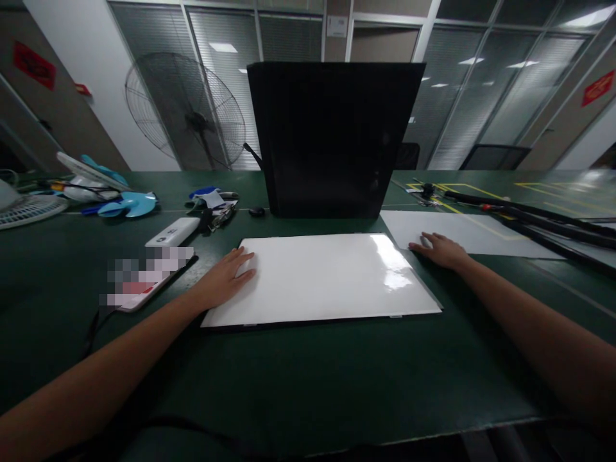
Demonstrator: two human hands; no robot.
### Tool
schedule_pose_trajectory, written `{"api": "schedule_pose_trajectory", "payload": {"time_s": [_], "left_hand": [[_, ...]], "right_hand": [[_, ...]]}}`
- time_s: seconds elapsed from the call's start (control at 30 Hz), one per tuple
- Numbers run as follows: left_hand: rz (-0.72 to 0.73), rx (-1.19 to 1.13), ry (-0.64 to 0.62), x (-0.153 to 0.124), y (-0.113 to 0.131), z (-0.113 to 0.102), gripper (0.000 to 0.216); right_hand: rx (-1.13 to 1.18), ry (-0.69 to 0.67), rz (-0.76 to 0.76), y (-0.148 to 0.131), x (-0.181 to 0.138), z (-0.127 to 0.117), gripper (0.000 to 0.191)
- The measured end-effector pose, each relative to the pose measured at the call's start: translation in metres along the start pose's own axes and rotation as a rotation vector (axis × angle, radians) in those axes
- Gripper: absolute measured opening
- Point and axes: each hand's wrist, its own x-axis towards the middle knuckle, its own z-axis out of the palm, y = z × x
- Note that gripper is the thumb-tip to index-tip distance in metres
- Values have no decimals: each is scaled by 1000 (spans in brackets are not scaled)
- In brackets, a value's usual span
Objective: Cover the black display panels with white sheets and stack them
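- A glossy white panel lies flat on a green tabletop directly in front of a seated-height view, its long axis running left to right across the person, between the two outstretched arms.
- The left hand is the nearer of the two, resting across the panel's left edge with its fingers slightly parted and the thumb held away; it pinches nothing.
- The right hand sits off the panel, just beyond its right edge toward the far corner, with its fingers loosely extended and thumb apart. How firmly it bears down cannot be told.
- Beneath the right hand lies a white sheet, flat on the tabletop to the panel's right and reaching farther from the person than the panel does.
- The right hand rests farther forward than the left, so the pair straddles the panel on a slant, with only the left touching it.
- Behind the panel's far long edge stands a black upright case, apart from both hands; black rods cross the sheet at right.
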Motion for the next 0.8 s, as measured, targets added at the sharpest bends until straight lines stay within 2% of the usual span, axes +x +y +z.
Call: {"api": "schedule_pose_trajectory", "payload": {"time_s": [0.23,0.47,0.57,0.7,0.73,0.8], "left_hand": [[-16,-2,-1,-1,3,-1,84],[-16,6,-15,-1,2,-2,88],[-6,5,1,0,-1,0,87],[24,0,15,-1,-1,3,86],[26,1,14,-1,-1,3,84],[23,5,12,-1,-1,4,81]], "right_hand": [[-8,-2,59,-1,-1,-3,93],[7,236,59,-14,-27,-28,69],[0,328,42,-34,-44,-39,74],[-5,427,-163,-81,-83,-46,79],[-7,408,-229,-94,-96,-47,79],[6,282,-351,-119,-121,-46,79]]}}
